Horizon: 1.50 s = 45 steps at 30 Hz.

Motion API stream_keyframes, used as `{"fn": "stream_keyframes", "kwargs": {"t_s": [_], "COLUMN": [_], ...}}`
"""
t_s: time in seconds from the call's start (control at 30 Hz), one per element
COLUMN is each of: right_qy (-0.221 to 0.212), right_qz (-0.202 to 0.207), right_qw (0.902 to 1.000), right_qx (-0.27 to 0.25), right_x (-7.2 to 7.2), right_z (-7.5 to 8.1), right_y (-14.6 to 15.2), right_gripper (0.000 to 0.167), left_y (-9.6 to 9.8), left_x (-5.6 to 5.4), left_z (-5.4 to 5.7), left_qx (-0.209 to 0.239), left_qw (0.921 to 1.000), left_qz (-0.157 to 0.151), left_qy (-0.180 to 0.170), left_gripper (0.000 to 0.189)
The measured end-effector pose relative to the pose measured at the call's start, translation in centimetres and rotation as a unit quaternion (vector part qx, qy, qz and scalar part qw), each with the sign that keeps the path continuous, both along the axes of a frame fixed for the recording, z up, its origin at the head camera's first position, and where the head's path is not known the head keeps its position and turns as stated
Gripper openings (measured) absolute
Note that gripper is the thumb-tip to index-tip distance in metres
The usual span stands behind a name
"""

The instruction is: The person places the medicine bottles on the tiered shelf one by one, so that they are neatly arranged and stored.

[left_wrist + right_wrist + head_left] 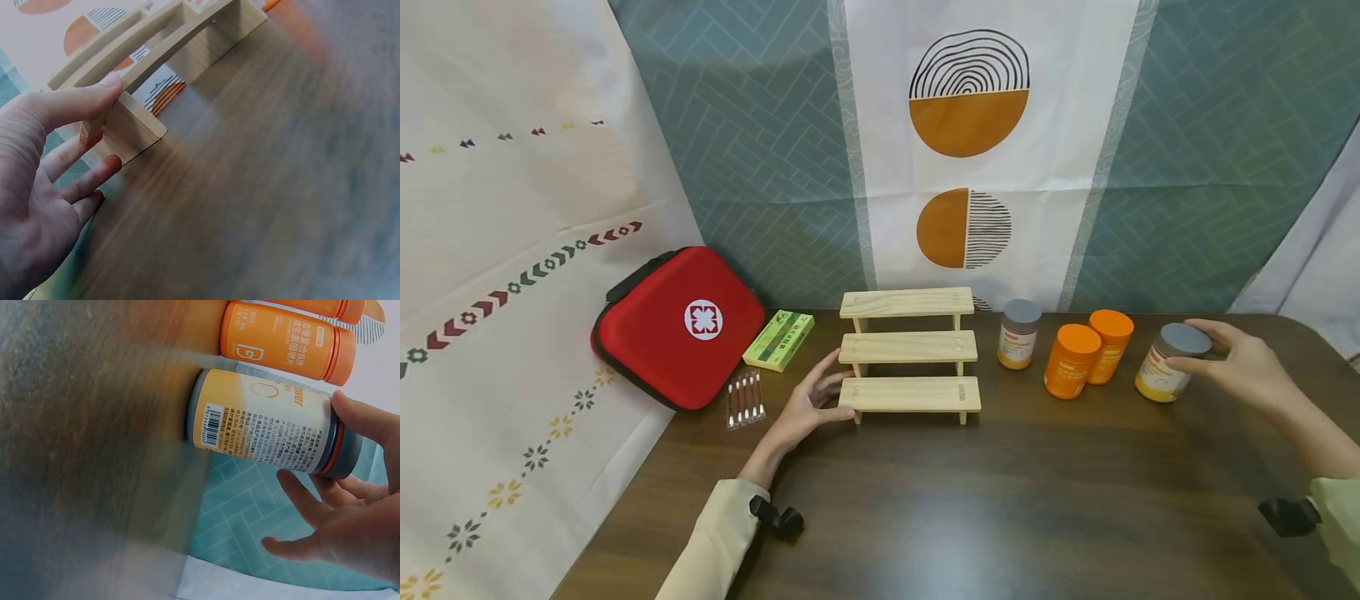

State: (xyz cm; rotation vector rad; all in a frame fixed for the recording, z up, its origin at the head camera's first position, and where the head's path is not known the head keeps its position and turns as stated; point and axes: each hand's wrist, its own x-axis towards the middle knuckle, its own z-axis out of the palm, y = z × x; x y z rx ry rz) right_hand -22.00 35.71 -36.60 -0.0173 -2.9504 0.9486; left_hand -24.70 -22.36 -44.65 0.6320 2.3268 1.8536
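Observation:
A pale wooden three-step display stand stands on the dark table. My left hand is at its left end and pinches the end of the lowest step; in the left wrist view the thumb lies on the step's edge while the other fingers are below and beside it. On the right, my right hand grips a grey-lidded supplement bottle by its lid, thumb on one side and fingers on the other. The bottle's yellow-and-white label faces the right wrist camera. Whether its base touches the table, I cannot tell.
Two orange bottles and another grey-lidded bottle stand between the stand and my right hand. Left of the stand are a red first-aid case, a green-yellow box and a pack of cotton swabs. Cloth hangs behind the table.

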Motion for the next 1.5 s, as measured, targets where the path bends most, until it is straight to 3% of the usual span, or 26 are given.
{"fn": "stream_keyframes", "kwargs": {"t_s": [0.53,1.5], "right_qy": [0.014,0.085], "right_qz": [-0.025,-0.075], "right_qw": [0.9994,0.9923], "right_qx": [-0.021,-0.048], "right_x": [0.3,-0.1], "right_z": [0.3,5.6], "right_y": [-0.6,-1.7], "right_gripper": [0.090,0.089], "left_y": [0.0,-0.1], "left_x": [-0.2,-0.2], "left_z": [-0.2,-0.3], "left_qx": [0.004,-0.004], "left_qw": [0.9998,0.9999], "left_qz": [0.007,0.011], "left_qy": [-0.017,-0.010], "left_gripper": [0.100,0.100]}}
